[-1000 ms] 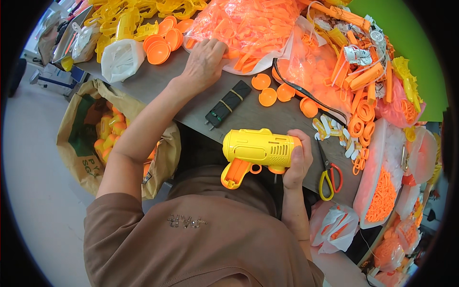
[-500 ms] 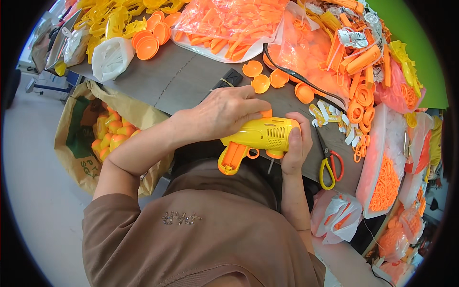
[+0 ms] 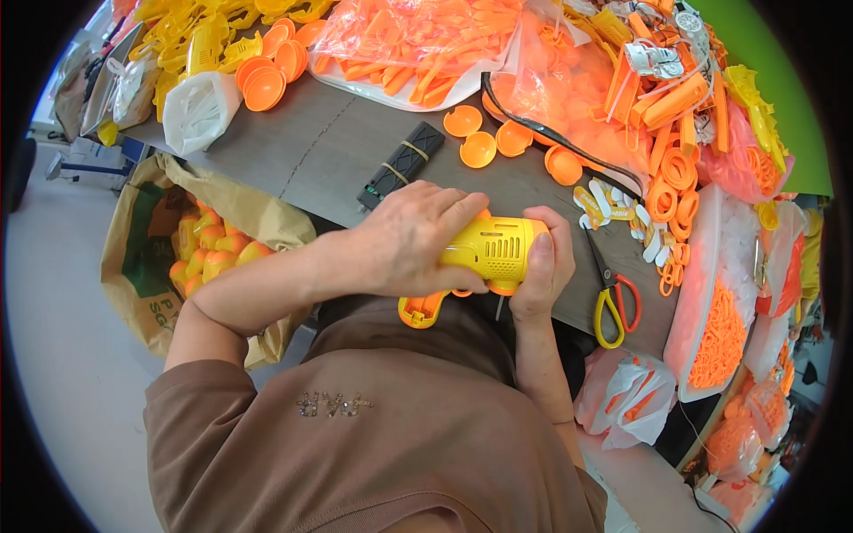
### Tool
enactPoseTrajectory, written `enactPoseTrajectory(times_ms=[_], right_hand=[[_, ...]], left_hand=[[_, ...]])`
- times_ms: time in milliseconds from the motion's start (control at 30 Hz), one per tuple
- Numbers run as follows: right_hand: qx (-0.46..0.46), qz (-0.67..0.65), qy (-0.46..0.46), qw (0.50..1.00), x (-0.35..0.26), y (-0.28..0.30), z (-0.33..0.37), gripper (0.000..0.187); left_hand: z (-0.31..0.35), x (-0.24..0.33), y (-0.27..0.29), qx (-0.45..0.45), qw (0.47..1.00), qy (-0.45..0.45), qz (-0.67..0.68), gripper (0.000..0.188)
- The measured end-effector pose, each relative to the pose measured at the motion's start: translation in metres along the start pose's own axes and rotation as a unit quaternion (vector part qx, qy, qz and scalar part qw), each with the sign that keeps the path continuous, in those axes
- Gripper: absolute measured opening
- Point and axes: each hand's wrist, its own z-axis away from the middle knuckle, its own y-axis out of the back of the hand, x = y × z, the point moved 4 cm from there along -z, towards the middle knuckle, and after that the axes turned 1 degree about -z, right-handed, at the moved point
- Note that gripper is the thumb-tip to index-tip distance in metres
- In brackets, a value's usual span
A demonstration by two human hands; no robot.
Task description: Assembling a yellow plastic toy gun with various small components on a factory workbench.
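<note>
Over the near edge of the table I hold a yellow toy gun [image 3: 498, 247] with orange parts, its grip pointing toward my body. My left hand [image 3: 404, 235] is wrapped over the top and side of its left end, thumb underneath. My right hand [image 3: 544, 266] closes round the right end. The grip's open orange hollow shows below my left hand. Just beyond that hand lies a black bar [image 3: 402, 164] bound with rubber bands. Several orange cups [image 3: 478, 149] lie farther back, and scissors [image 3: 611, 306] with red and yellow handles rest to the right.
A paper bag [image 3: 133, 258] of yellow-orange pieces stands at the left. Bagged orange parts [image 3: 409, 44] cover the back of the table [image 3: 311, 151]. A clear tub [image 3: 689, 311] of small orange rings stands at the right, near a white plastic bag [image 3: 626, 395].
My left hand has gone from pinching a small orange part on top to wrapping round the toy gun's body. The black bar is now more exposed.
</note>
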Motion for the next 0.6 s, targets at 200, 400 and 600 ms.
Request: enactPoseTrajectory(times_ms=[200, 400, 600], right_hand=[[0.011, 0.005, -0.009, 1.000, 0.000, -0.001, 0.000, 0.043], [0.016, 0.021, -0.001, 1.000, 0.001, 0.002, 0.000, 0.045], [0.023, -0.006, -0.028, 0.999, 0.011, 0.017, -0.002, 0.046]], left_hand=[[0.002, 0.005, -0.007, 0.014, 0.996, -0.040, -0.078, 0.073], [0.001, 0.000, -0.009, 0.000, 0.998, -0.035, -0.052, 0.071], [0.021, -0.087, 0.069, 0.240, 0.959, 0.124, -0.082, 0.031]])
